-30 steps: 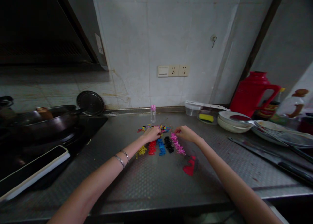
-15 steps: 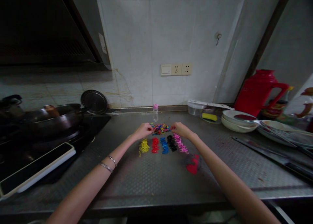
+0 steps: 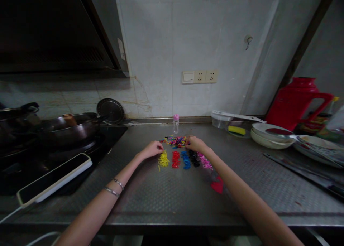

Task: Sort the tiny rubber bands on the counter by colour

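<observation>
A loose pile of mixed-colour small rubber bands [image 3: 174,141] lies at the back of the steel counter. In front of it, sorted heaps run from left to right: yellow bands [image 3: 163,159], red bands [image 3: 175,159], blue bands [image 3: 186,160], black bands [image 3: 194,158] and pink bands [image 3: 205,161]. My left hand [image 3: 152,150] is just left of the yellow heap, fingertips pinched together. At the mixed pile's right end, my right hand [image 3: 195,144] has its fingers closed and pointing down. Whatever either pinch holds is too small to make out.
Behind the mixed pile stands a small clear bottle with a pink cap [image 3: 176,123]. A red-printed clear bag [image 3: 217,186] lies by my right forearm. Bowls [image 3: 271,135], a knife [image 3: 303,172] and a red thermos [image 3: 292,104] are right; a phone-like device [image 3: 55,179] and pan [image 3: 71,131] left.
My left hand has moved from the mixed pile's left end to beside the yellow heap. My right hand stays by the mixed pile's right end. The whole view has shifted slightly.
</observation>
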The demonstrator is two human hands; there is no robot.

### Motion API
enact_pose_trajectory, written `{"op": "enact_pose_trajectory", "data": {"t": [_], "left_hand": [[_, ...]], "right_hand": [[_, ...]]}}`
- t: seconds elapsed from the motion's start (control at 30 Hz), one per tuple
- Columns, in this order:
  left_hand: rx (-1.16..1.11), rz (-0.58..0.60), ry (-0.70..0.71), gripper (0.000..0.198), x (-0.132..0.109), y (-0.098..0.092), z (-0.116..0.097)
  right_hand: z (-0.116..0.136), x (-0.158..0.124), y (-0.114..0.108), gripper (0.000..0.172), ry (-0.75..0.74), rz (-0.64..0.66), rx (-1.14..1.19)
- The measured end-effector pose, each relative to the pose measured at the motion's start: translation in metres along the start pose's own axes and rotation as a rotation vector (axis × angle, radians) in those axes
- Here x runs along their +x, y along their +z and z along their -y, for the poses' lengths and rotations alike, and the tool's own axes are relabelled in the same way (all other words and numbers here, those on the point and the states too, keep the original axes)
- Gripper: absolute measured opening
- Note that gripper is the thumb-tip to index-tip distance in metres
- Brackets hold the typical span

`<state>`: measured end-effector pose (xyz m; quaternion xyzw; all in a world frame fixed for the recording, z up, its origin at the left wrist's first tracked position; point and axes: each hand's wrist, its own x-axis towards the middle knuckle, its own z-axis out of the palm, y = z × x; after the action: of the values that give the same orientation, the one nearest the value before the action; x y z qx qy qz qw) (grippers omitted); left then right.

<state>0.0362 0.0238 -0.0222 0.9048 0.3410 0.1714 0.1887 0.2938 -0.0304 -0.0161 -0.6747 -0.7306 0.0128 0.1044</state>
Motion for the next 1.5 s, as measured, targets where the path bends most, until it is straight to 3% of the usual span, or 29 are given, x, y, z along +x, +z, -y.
{"op": "enact_pose_trajectory", "data": {"t": [0.3, 0.57, 0.7, 0.97, 1.13, 1.5], "left_hand": [[-0.136, -0.011, -0.048, 0.025, -0.003, 0.003, 0.015], [-0.182, -0.060, -0.075, 0.027, -0.006, 0.002, 0.023], [-0.197, -0.051, -0.079, 0.027, -0.005, 0.003, 0.025], [-0.184, -0.045, -0.110, 0.027, -0.006, 0.004, 0.027], [-0.194, -0.041, -0.096, 0.027, -0.006, 0.004, 0.028], [-0.202, -0.041, -0.111, 0.026, -0.006, 0.006, 0.028]], "right_hand": [[-0.004, 0.002, 0.008, 0.016, -0.039, -0.043, 0.028], [-0.005, -0.002, 0.001, 0.015, -0.051, -0.064, 0.083], [-0.007, -0.001, 0.001, 0.015, -0.055, -0.014, 0.094], [-0.008, 0.001, 0.004, 0.016, -0.038, 0.003, 0.093], [-0.010, 0.002, 0.005, 0.016, -0.092, -0.051, 0.074], [-0.010, 0.010, 0.010, 0.013, -0.168, 0.013, 0.038]]}}
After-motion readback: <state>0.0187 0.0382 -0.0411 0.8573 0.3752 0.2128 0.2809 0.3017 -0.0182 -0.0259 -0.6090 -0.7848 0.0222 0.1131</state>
